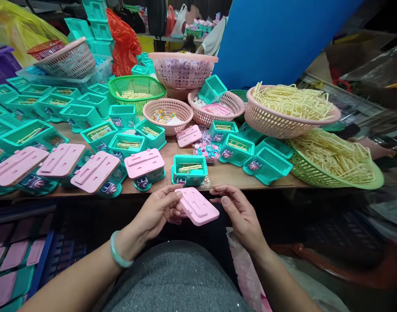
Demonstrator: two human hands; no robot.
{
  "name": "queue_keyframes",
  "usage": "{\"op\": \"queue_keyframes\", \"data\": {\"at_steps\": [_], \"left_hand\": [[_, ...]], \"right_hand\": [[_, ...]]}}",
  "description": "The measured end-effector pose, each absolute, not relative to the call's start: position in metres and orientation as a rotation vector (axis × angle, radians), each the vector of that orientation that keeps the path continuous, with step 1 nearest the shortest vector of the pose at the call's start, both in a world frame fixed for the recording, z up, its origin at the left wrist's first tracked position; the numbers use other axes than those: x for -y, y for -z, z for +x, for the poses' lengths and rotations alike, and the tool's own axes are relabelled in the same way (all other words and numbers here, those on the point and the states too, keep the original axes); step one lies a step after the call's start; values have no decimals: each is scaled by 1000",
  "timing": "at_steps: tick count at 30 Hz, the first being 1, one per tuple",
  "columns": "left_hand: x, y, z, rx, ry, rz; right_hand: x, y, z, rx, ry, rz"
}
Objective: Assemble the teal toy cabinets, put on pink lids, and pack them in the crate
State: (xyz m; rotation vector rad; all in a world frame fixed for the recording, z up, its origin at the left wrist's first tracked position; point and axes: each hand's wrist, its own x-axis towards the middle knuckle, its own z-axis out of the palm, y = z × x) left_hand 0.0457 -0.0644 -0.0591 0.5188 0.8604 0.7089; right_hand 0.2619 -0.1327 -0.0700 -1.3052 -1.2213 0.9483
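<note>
My left hand is closed around the left end of a pink plastic lid, held just below the table's front edge. My right hand hovers beside the lid's right end with its fingers loosely curled and apart, not gripping anything. Directly above them on the table stands an open teal box with cream sticks inside. Left of it sits a teal box topped with a pink lid.
Many open teal boxes and several lidded ones cover the wooden table. Pink baskets and a green basket hold cream sticks at the right. A small pile of coloured beads lies mid-table. Blue crates with finished boxes sit lower left.
</note>
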Motion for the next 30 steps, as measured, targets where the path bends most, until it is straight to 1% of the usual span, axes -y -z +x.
{"op": "queue_keyframes", "data": {"at_steps": [5,8,10,14,17,20,22,24,26,28,30], "left_hand": [[78,48,53,-878,-837,616],[79,42,48,-841,-842,657],[75,43,43,-731,-709,620],[66,57,43,-408,-309,426],[67,70,49,-359,-283,419],[70,74,50,-501,-467,637],[67,74,47,-729,-731,988],[61,78,43,-960,-1066,1425],[52,87,41,-1069,-1275,1761],[46,99,42,-1088,-1301,1932],[42,110,46,-1093,-1246,1990]], "right_hand": [[125,52,259,1617,-918,-1435],[125,38,264,1895,-868,-1308],[127,25,267,2164,-761,-1135],[136,4,253,2634,-502,-802],[138,7,237,2717,-364,-743],[127,20,245,2559,-285,-748],[107,28,264,2347,-295,-867],[80,32,285,2142,-264,-1079],[51,35,299,2078,-197,-1248],[27,37,301,2149,-175,-1298],[14,40,295,2266,-168,-1267]]}}
